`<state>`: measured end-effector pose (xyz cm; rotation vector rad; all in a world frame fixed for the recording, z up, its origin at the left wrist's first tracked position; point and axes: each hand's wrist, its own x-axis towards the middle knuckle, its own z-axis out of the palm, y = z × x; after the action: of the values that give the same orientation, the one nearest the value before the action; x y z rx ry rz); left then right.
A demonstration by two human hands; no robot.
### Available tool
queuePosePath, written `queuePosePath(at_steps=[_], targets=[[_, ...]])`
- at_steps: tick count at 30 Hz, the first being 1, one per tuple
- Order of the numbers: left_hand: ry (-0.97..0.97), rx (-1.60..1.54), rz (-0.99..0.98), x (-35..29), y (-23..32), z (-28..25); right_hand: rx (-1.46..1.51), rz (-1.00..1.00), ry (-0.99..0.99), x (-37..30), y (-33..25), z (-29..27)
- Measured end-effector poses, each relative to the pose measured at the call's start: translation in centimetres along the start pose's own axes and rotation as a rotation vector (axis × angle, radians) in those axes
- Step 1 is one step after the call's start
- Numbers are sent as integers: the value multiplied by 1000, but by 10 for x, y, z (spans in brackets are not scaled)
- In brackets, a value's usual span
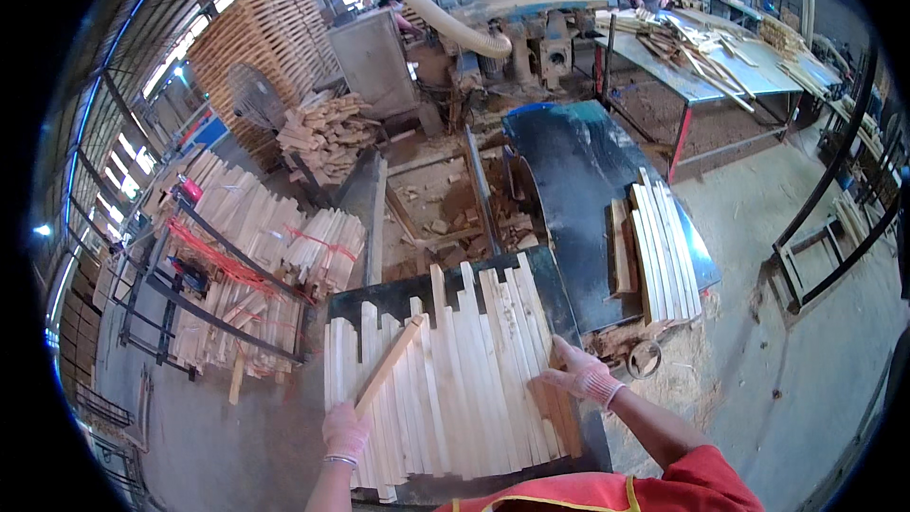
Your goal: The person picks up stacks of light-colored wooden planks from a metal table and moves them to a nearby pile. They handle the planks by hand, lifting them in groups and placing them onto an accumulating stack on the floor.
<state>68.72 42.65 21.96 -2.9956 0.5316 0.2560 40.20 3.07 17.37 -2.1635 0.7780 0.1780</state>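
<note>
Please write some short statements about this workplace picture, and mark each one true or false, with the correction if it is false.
1. The left hand holds a wooden strip aslant over the row of strips. True.
2. The right hand is at the row's left edge. False: the right hand is at its right edge.
3. The far ends of the row are all level. False: they stick out unevenly.
4. More pale strips lie on the dark table ahead to the right. True.
</note>
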Motion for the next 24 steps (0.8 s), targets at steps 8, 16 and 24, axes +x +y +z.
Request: queuePosePath(at_steps=[8,16,24], targets=[[86,0,26,-8,9,1,157,-97,-39,-73,11,12],[90,-284,130,-14,36,-29,642,-124,112,-98,68,-18],[-5,-783,231,-61,154,-24,1093,-36,876,-74,252,-203]])
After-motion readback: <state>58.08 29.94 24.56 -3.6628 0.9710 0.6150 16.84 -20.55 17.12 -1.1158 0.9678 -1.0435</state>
